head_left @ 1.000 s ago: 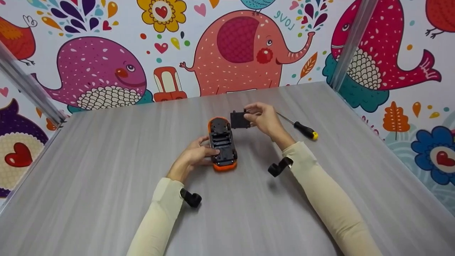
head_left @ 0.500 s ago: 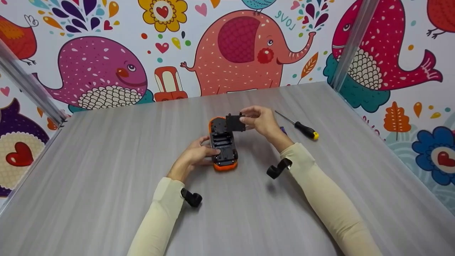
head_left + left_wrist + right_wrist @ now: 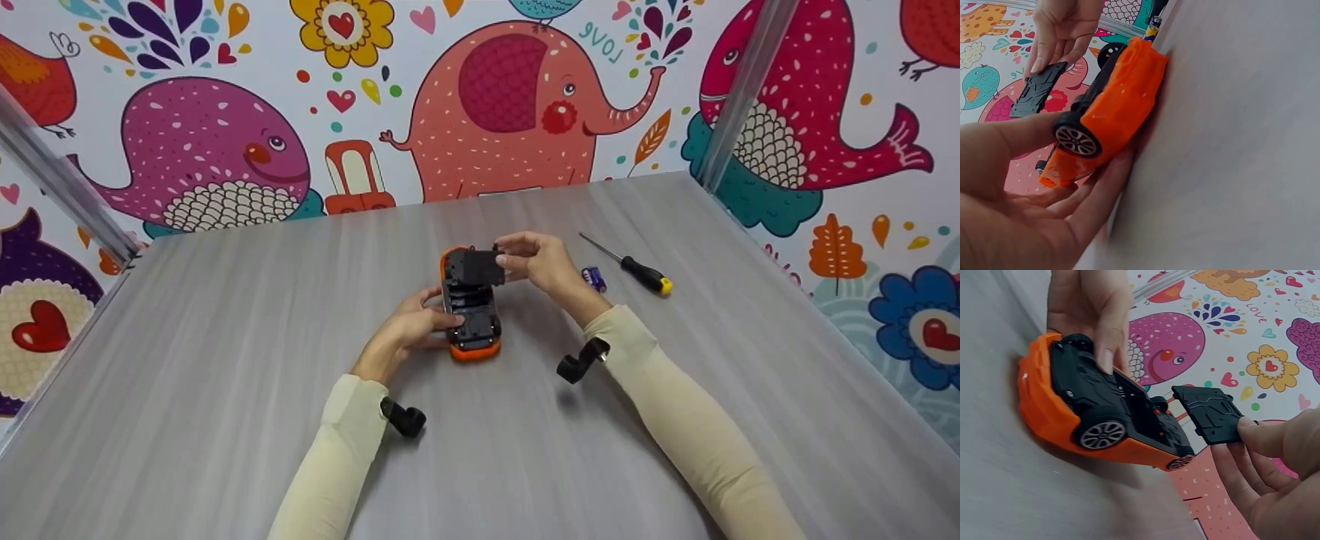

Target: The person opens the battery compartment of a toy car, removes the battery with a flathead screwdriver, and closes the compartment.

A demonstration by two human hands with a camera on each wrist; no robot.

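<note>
An orange toy car [image 3: 477,351] lies upside down on the table, its black underside up and a battery compartment [image 3: 471,298] open in the middle. My left hand [image 3: 415,321] grips the car by its side, thumb on the underside, fingers beneath the body in the left wrist view [image 3: 1044,197]. Between thumb and fingers, my right hand [image 3: 536,262] pinches a flat black battery cover [image 3: 482,268]. The cover is held over the far end of the car in the head view; in the right wrist view the cover [image 3: 1210,413] hangs tilted above the chassis, apart from it.
Right of my right hand lie purple-blue batteries [image 3: 593,280]. A screwdriver [image 3: 645,275] with a black and yellow handle rests beyond them. The grey table [image 3: 225,337] ends at a wall [image 3: 360,90] with printed animals.
My right hand has moved left and slightly nearer, bringing the battery cover from beside the car to over its far end. The batteries came into view. My left hand stays put.
</note>
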